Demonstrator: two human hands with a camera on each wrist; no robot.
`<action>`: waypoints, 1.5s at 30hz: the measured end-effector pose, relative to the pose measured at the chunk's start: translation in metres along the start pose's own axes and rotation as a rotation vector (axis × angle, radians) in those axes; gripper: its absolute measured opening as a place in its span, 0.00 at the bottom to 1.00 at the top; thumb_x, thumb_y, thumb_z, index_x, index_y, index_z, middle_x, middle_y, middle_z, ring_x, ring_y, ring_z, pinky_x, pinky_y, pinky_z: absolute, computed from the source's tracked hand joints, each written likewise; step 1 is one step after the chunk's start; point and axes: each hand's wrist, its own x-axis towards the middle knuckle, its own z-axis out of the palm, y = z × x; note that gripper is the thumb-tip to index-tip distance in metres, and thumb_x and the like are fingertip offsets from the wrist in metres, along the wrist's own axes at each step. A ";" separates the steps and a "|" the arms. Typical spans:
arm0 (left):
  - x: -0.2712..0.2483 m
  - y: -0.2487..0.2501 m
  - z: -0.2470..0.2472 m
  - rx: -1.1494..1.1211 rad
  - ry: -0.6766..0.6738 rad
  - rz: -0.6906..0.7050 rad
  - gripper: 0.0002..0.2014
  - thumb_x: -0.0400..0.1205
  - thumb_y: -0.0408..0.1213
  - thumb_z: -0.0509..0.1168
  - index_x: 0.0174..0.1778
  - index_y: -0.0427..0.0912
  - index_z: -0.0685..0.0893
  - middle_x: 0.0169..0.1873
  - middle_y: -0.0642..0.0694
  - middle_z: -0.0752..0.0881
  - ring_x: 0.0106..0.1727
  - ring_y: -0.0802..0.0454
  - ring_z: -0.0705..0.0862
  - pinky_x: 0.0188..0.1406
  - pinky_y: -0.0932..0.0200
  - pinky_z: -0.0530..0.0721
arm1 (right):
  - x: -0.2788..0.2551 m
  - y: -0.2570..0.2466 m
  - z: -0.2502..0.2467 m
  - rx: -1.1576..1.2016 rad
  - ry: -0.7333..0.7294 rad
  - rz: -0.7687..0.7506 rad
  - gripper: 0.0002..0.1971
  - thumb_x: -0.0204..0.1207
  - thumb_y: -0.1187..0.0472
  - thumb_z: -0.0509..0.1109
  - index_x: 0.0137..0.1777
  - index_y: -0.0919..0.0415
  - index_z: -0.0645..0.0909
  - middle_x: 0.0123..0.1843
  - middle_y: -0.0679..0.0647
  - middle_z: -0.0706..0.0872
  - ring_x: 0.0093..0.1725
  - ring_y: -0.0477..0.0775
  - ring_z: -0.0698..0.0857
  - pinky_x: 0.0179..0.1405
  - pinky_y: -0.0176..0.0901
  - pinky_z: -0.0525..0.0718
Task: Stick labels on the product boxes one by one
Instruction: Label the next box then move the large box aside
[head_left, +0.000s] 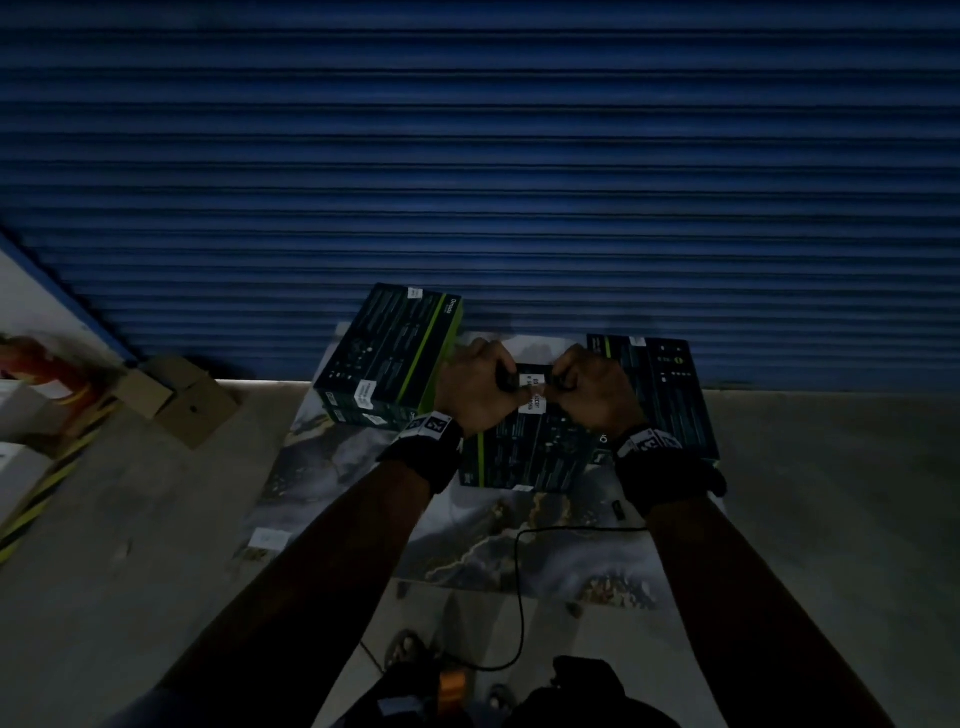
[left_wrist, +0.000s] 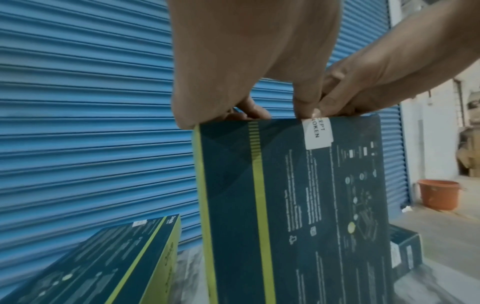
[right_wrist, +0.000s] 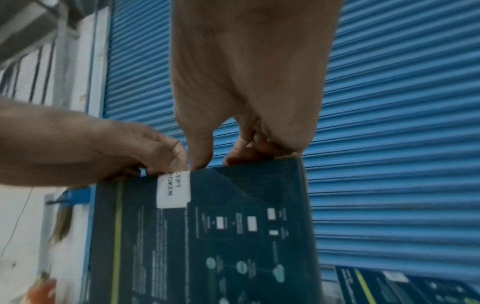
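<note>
A dark teal product box (head_left: 524, 457) with a lime stripe stands on edge on the mat. A white label (head_left: 531, 395) printed with black text is folded over its top edge; it also shows in the left wrist view as label (left_wrist: 318, 133) and in the right wrist view as label (right_wrist: 174, 189). My left hand (head_left: 498, 382) and right hand (head_left: 566, 384) both grip the box's top edge, fingers curled over the far side. Both thumbs meet at the label's upper end. Left hand (left_wrist: 259, 111) holds the box (left_wrist: 298, 205); right hand (right_wrist: 233, 152) holds the box (right_wrist: 207, 236).
A stack of like boxes (head_left: 389, 353) lies to the left, another box (head_left: 670, 395) to the right, all on a marble-patterned mat (head_left: 363, 493) before a blue roller shutter (head_left: 467, 156). Cardboard cartons (head_left: 176, 400) sit far left. A black cable (head_left: 519, 597) loops near me. An orange bucket (left_wrist: 439, 194) stands at right.
</note>
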 end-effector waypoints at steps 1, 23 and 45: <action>-0.001 0.000 0.000 0.006 -0.006 -0.002 0.21 0.73 0.65 0.74 0.48 0.53 0.80 0.49 0.52 0.81 0.52 0.52 0.81 0.45 0.56 0.71 | -0.001 -0.002 -0.002 -0.003 -0.029 0.014 0.16 0.71 0.47 0.82 0.48 0.55 0.82 0.40 0.48 0.86 0.41 0.49 0.85 0.43 0.43 0.84; -0.006 0.008 -0.011 -0.046 -0.126 -0.038 0.18 0.76 0.53 0.78 0.53 0.49 0.82 0.52 0.51 0.78 0.57 0.51 0.78 0.45 0.57 0.68 | -0.011 -0.013 -0.017 -0.003 -0.129 0.006 0.23 0.67 0.42 0.84 0.49 0.57 0.82 0.40 0.48 0.85 0.40 0.45 0.84 0.36 0.32 0.77; -0.003 0.009 0.001 0.052 0.052 -0.061 0.14 0.79 0.55 0.72 0.41 0.50 0.79 0.45 0.50 0.82 0.50 0.45 0.84 0.45 0.54 0.67 | -0.007 -0.007 0.012 -0.098 0.152 -0.039 0.15 0.78 0.49 0.77 0.39 0.59 0.79 0.40 0.56 0.86 0.40 0.59 0.87 0.38 0.44 0.80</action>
